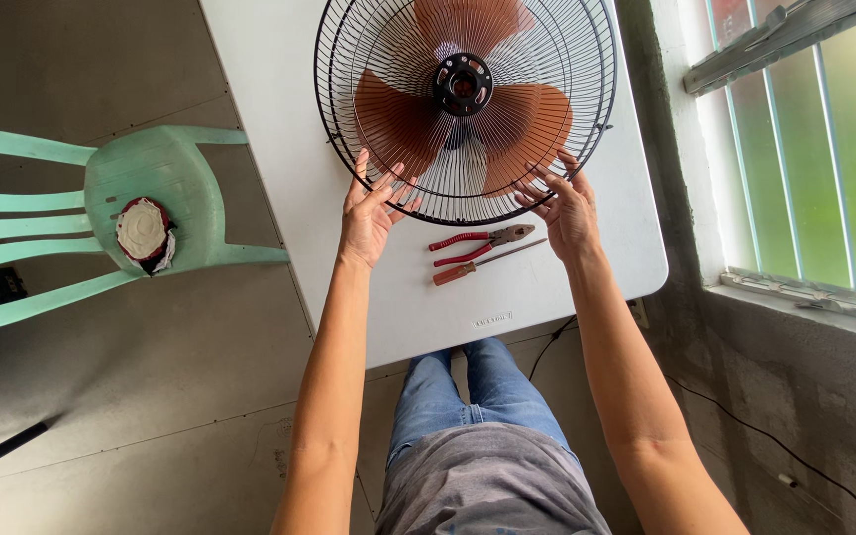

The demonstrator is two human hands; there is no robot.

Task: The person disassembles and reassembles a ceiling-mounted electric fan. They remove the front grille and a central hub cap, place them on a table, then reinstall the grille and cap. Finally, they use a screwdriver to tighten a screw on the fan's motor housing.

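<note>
— Resting flat on the white plastic folding table (547, 277), the round black wire fan guard (465, 107) with its translucent orange three-bladed propeller (468, 119) is being steadied at its near rim from both sides.

— How is it held?

— The left hand (369, 213) is spread open, fingertips laid against the lower left arc of the rim, nothing clamped. The right hand (565, 208) is likewise opened out, its fingers pressed onto the lower right arc. Neither is closed around a wire, as far as can be seen.

— Which step is judged to be in hand?

— The guard seems to be worked around its rim, perhaps being seated or loosened; which of the two cannot be told. The black hub (464, 84) at the centre is left untouched.

— And the tools?

— Red-handled pliers (478, 243) and an orange-handled screwdriver (482, 264) are lying just beside the rim, between the two wrists, unused.

— What is called for next?

— An even grip on both sides is probably needed, so the cage is not bent and the blades are not snagged. A pale green plastic chair (151, 213) stands well apart at the left.
</note>
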